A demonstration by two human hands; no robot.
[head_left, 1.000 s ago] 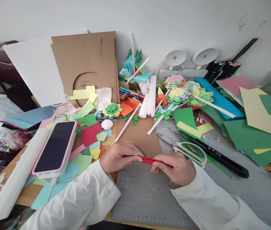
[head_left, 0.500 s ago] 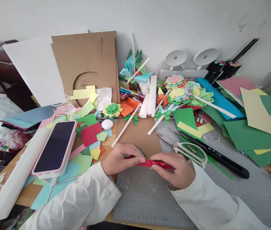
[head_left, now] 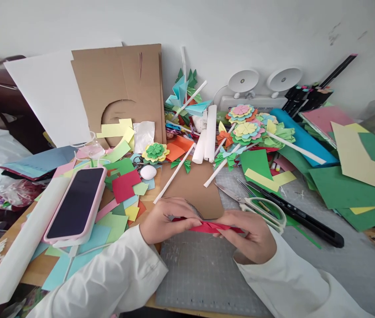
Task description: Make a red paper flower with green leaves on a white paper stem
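Observation:
A folded strip of red paper (head_left: 207,227) stretches between my two hands, just above the grey cutting mat (head_left: 203,274). My left hand (head_left: 170,221) pinches its left end between thumb and fingers. Toward the other end, my right hand (head_left: 250,234) grips the paper, thumb beneath and fingers over it. Part of the strip is hidden behind the fingers. Scissors with pale handles (head_left: 263,212) lie right of my right hand, alongside a black utility knife (head_left: 300,214). Beyond my hands is a piece of brown cardboard (head_left: 190,185).
On the left, a phone in a pink case (head_left: 77,203) lies among paper scraps beside a long white roll (head_left: 24,243). Paper flowers (head_left: 247,128) and white paper sticks (head_left: 210,132) crowd the back. Green sheets (head_left: 356,181) are piled at right. Cardboard panels (head_left: 117,79) lean on the wall.
My right hand has shifted slightly right along the red paper, and more of the strip shows between the hands. My left hand stays in place.

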